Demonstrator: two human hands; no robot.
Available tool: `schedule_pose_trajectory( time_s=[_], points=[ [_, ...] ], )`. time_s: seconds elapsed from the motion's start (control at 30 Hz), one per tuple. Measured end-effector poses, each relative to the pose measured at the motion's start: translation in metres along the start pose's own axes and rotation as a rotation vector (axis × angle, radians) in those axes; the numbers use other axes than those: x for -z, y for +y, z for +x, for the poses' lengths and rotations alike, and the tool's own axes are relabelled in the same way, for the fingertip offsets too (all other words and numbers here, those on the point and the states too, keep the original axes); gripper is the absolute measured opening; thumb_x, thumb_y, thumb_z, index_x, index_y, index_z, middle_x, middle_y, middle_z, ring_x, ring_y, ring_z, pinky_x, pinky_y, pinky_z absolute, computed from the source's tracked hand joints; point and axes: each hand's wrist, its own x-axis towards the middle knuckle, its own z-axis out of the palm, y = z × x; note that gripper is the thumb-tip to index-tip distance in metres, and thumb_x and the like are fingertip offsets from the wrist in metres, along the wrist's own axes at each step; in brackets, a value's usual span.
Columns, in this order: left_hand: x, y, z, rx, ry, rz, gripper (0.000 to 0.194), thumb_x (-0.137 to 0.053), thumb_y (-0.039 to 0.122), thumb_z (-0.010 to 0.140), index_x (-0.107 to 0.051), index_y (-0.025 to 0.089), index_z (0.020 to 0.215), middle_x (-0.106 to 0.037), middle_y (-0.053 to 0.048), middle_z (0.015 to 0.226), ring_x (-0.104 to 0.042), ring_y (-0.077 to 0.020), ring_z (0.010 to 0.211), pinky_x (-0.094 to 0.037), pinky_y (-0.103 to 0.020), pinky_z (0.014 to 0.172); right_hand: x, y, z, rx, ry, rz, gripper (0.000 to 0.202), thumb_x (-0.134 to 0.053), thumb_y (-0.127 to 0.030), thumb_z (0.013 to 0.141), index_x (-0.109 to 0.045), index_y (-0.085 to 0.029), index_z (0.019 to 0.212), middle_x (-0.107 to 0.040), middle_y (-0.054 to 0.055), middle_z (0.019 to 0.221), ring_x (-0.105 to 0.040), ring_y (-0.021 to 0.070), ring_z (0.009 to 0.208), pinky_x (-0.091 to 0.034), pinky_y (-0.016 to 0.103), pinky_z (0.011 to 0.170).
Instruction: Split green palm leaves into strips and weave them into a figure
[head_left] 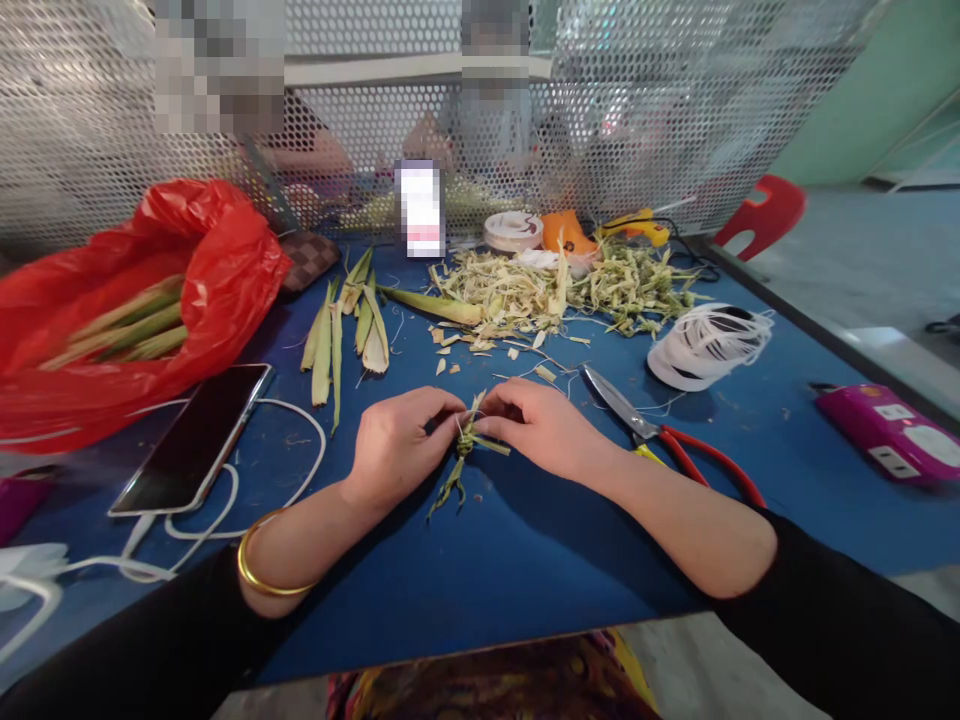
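Observation:
Both hands meet over the middle of the blue table, around a small knotted figure of green leaf strips [464,445]. My left hand [405,437] pinches it from the left, thumb and forefinger closed near its top. From the right, my right hand [541,425] is closed in a pinch at the same spot, with a thin white thread showing between the fingertips. Loose strip ends hang below the knot and one points right. Just right of my right forearm lie scissors with red handles [679,455], blades pointing away. Exactly how the fingertips grip is partly hidden.
A red plastic bag [225,260] with leaf stalks stands left, beside a phone [196,440] on a white cable. Cut husk pieces [322,345] and a shredded strip pile [517,285] lie behind. A white string roll [705,345] and purple power strip [892,430] are right; perforated metal screen [360,120] behind.

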Motion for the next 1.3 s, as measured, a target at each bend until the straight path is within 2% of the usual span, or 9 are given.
schedule_pose_trajectory(
  time_s=[0.13, 0.47, 0.63, 0.77, 0.9, 0.97, 1.03, 1.13, 1.3],
  points=[
    [0.001, 0.001, -0.001, 0.002, -0.008, -0.002, 0.01, -0.058, 0.022, 0.081, -0.069, 0.022, 0.079, -0.071, 0.002, 0.078, -0.064, -0.0127, 0.073, -0.043, -0.022, 0.067, -0.001, 0.002, 0.002, 0.022, 0.019, -0.1, 0.01, -0.06, -0.02, 0.082, -0.062, -0.018, 0.072, -0.057, 0.001, 0.075, -0.05, 0.0125, 0.068, -0.035, 0.026, 0.061],
    [0.003, -0.003, 0.002, 0.149, -0.002, 0.073, 0.013, -0.056, 0.026, 0.083, -0.066, 0.022, 0.076, -0.068, 0.001, 0.074, -0.061, -0.0143, 0.07, -0.04, -0.024, 0.063, 0.015, 0.009, 0.002, -0.043, -0.054, -0.192, 0.016, -0.059, -0.013, 0.076, -0.057, -0.018, 0.062, -0.056, 0.0, 0.075, -0.048, 0.0123, 0.065, -0.034, 0.028, 0.06],
    [0.003, -0.006, 0.002, 0.132, -0.026, 0.151, 0.012, -0.055, 0.025, 0.081, -0.062, 0.021, 0.073, -0.064, 0.001, 0.067, -0.055, -0.0138, 0.06, -0.035, -0.025, 0.057, 0.019, 0.009, 0.002, 0.005, -0.054, -0.239, 0.019, -0.057, -0.009, 0.075, -0.055, -0.018, 0.058, -0.055, 0.002, 0.072, -0.048, 0.0137, 0.066, -0.034, 0.029, 0.062],
    [0.003, -0.008, 0.003, 0.167, -0.061, 0.149, 0.01, -0.055, 0.024, 0.079, -0.061, 0.021, 0.072, -0.063, 0.001, 0.066, -0.053, -0.0135, 0.058, -0.034, -0.025, 0.055, 0.017, -0.001, -0.001, 0.084, -0.008, 0.014, 0.019, -0.056, -0.016, 0.079, -0.052, -0.018, 0.061, -0.056, 0.001, 0.077, -0.051, 0.0132, 0.069, -0.038, 0.029, 0.066],
    [0.002, -0.006, 0.004, 0.195, -0.097, 0.111, 0.012, -0.055, 0.025, 0.079, -0.061, 0.02, 0.069, -0.063, 0.001, 0.064, -0.052, -0.0128, 0.056, -0.032, -0.025, 0.053, 0.014, -0.01, -0.004, 0.207, -0.122, 0.428, 0.018, -0.05, -0.018, 0.086, -0.052, -0.018, 0.068, -0.062, 0.005, 0.093, -0.056, 0.0159, 0.091, -0.042, 0.03, 0.08],
    [0.002, -0.006, 0.004, 0.214, -0.1, 0.073, 0.012, -0.055, 0.025, 0.079, -0.061, 0.021, 0.069, -0.062, 0.002, 0.062, -0.051, -0.0121, 0.055, -0.032, -0.024, 0.053, 0.011, -0.009, -0.004, 0.196, -0.192, 0.541, 0.017, -0.046, -0.02, 0.089, -0.054, -0.017, 0.075, -0.063, 0.006, 0.091, -0.058, 0.015, 0.087, -0.043, 0.031, 0.079],
    [0.002, -0.006, 0.005, 0.24, -0.091, -0.004, 0.011, -0.056, 0.024, 0.078, -0.061, 0.02, 0.069, -0.062, 0.002, 0.064, -0.052, -0.0119, 0.057, -0.035, -0.024, 0.055, 0.009, -0.007, -0.003, 0.171, -0.186, 0.558, 0.017, -0.044, -0.023, 0.091, -0.053, -0.017, 0.077, -0.062, 0.004, 0.082, -0.057, 0.0131, 0.076, -0.044, 0.03, 0.074],
    [0.004, -0.006, 0.007, 0.222, -0.077, -0.198, 0.012, -0.057, 0.023, 0.077, -0.057, 0.019, 0.065, -0.063, 0.0, 0.073, -0.055, -0.0119, 0.065, -0.04, -0.025, 0.061, 0.007, -0.004, -0.001, 0.133, -0.12, 0.477, 0.02, -0.043, -0.025, 0.091, -0.049, -0.018, 0.073, -0.054, 0.0, 0.07, -0.052, 0.0117, 0.067, -0.044, 0.028, 0.068],
    [0.007, -0.006, 0.01, 0.161, -0.108, -0.503, 0.021, -0.059, 0.023, 0.076, -0.048, 0.018, 0.059, -0.061, -0.003, 0.079, -0.054, -0.012, 0.069, -0.042, -0.026, 0.063, 0.006, -0.001, 0.0, 0.132, -0.112, 0.232, 0.019, -0.043, -0.024, 0.091, -0.047, -0.019, 0.073, -0.054, -0.001, 0.07, -0.05, 0.0119, 0.067, -0.04, 0.027, 0.066]
  ],
)
